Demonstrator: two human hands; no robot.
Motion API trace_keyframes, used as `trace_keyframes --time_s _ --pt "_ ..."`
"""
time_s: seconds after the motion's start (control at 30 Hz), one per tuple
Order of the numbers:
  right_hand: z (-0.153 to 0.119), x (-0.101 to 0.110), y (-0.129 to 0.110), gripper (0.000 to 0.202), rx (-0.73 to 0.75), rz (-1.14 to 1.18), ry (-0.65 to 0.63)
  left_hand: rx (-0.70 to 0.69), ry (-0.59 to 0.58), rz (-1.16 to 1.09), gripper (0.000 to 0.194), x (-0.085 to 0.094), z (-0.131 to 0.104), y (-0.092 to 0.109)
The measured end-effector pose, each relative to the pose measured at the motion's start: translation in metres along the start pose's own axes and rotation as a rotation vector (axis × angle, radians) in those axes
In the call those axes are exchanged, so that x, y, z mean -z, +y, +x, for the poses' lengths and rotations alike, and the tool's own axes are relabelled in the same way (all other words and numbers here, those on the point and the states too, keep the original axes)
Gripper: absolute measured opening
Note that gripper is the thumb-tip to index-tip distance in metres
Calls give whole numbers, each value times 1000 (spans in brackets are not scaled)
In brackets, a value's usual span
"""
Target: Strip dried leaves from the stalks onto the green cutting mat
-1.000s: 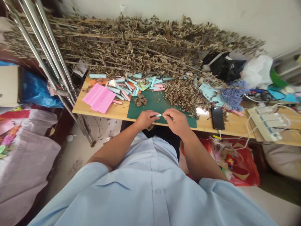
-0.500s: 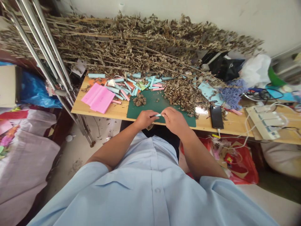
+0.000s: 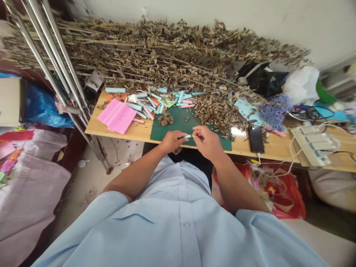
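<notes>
My left hand [image 3: 172, 141] pinches a small pale blue paper roll [image 3: 187, 136] near the front edge of a green mat [image 3: 180, 128]. Close to the roll's right end is my right hand [image 3: 207, 142], its thumb and forefinger brought near each other; whether something small sits between them is too small to tell. Behind the hands, a clump of brown crumbled leaves [image 3: 165, 118] lies on the mat. A bigger heap of dried leaves [image 3: 215, 111] covers its right part. Several blue and pink paper rolls [image 3: 158, 102] are piled at the back.
Pink paper sheets [image 3: 117, 115] lie at the table's left. To the right are a black phone [image 3: 256, 139] with a cable, purple string [image 3: 275, 111] and a power strip [image 3: 313, 144]. Dried branches [image 3: 155, 52] stretch along the back. Metal poles [image 3: 55, 59] stand at the left.
My right hand has moved slightly right, off the end of the blue roll, and its fingers have loosened. My left hand keeps its hold on the roll.
</notes>
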State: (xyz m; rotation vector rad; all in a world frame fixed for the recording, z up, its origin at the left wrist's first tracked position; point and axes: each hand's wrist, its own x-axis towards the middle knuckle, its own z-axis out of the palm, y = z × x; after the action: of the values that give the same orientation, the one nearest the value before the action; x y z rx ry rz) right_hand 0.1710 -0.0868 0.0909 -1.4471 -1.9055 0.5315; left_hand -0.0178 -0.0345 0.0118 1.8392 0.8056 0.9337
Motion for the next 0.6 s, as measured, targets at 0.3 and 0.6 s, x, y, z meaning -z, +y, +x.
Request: trace_keyframes --time_s 0.3,0.6 --pt "6 1 -4 24 151 -293 -92 -15 3 19 21 -2 0 -3" --pt "-2 3 5 30 -51 48 99 18 2 2 20 0 0 2"
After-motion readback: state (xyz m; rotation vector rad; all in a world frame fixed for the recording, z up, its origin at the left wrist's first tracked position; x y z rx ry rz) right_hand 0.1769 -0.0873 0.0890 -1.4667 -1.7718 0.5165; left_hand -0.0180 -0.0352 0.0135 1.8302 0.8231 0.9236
